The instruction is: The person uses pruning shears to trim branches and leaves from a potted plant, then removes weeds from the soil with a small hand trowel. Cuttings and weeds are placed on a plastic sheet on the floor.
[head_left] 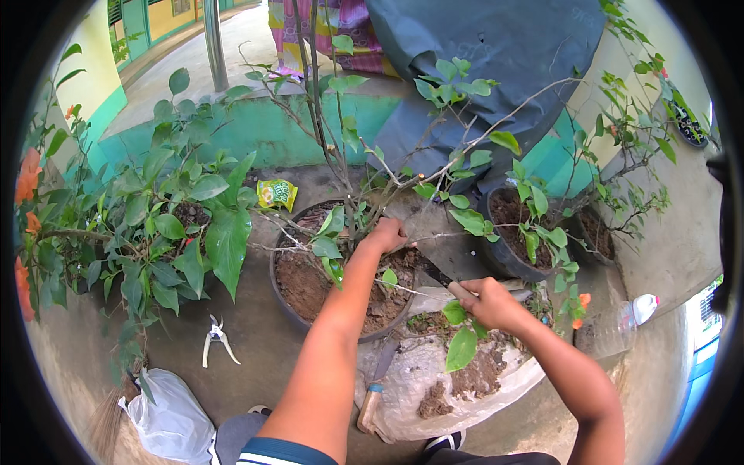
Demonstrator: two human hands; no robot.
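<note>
A large round plant pot (278, 290) of brown soil stands before me, with several woody stems (349, 212) rising from it. My left hand (388, 233) reaches over the pot to its far right side, beside the stems. Its fingers are curled; whether they grip anything is hidden. My right hand (494, 303) is closed around the pale handle of a dark-bladed hand tool (436, 271). The blade points up and left to the pot's right rim, close to my left hand. A thin leafy branch (407, 286) crosses in front of the right hand.
Pruning shears (216, 340) lie on the concrete at left, above a white plastic bag (171, 415). Soil clumps (479, 372) and a wooden-handled knife (370, 404) rest on a pale sack (401, 407). A yellow-green wrapper (276, 194), another potted plant (503, 250) and a plastic bottle (639, 311) are nearby.
</note>
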